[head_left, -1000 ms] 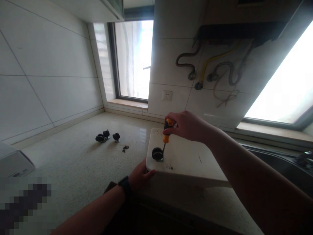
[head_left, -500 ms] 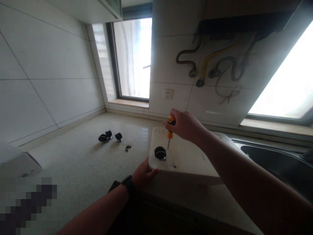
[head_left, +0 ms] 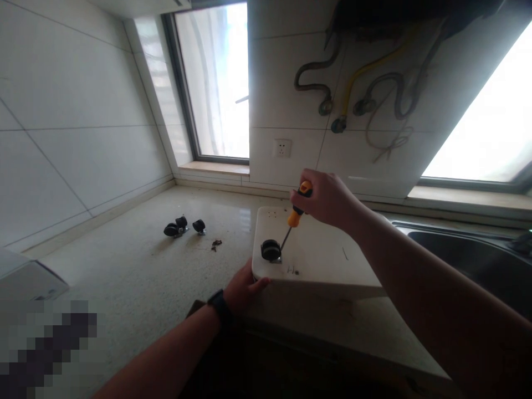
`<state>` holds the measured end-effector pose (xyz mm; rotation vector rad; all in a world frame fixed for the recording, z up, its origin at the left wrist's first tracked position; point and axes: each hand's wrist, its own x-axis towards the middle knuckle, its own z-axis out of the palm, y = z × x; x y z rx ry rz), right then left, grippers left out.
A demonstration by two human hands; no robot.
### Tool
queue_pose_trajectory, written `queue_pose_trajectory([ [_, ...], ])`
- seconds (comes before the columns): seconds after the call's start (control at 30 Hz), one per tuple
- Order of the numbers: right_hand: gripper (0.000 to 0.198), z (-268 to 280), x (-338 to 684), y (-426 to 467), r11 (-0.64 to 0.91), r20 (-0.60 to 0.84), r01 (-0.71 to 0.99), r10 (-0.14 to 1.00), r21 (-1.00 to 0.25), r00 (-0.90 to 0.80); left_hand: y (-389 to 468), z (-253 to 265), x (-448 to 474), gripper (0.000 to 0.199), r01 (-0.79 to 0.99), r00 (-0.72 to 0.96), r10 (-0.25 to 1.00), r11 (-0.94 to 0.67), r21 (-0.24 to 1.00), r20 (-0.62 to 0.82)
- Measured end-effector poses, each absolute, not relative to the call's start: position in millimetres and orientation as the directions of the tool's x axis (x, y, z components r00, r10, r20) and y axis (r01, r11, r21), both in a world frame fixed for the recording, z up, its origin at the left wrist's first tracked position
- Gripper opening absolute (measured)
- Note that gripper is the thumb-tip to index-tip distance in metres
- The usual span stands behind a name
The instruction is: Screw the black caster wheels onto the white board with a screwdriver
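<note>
My right hand is wrapped around the handle of a yellow and black screwdriver. The screwdriver slants, its tip pointing down beside the metal plate of a black caster wheel; whether the tip sits in a screw is too small to tell. That caster stands on the near left corner of a white panel with rounded corners. My left hand grips the panel's left corner, thumb on the front edge and the other fingers partly hidden behind the side. Small holes show in the panel's far left corner.
On the speckled countertop to the left lie several loose black casters and a small pile of screws. A white box stands at the far left. To the right is a steel sink. Hoses hang along the tiled wall.
The screwdriver has gone from nearly upright to leaning, its handle tilted right and its tip closer to the caster's plate. My left hand keeps its hold. The camera view has shifted slightly.
</note>
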<state>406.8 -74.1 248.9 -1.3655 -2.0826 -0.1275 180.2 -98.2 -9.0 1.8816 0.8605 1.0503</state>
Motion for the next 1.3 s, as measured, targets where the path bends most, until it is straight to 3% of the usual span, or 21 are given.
queue_pose_trajectory([
  [0.93,0.027,236,414,-71,0.461,0.549,0.832,0.8,-0.307,-0.241,-97,-12,181,0.06,0.194,0.404,0.844,-0.457,0.868,0.353],
  [1.3,0.028,241,413,-70,0.568,0.416,0.725,0.811,-0.389,-0.412,-97,-12,182,0.06,0.168,0.412,0.837,-0.457,0.873,0.359],
])
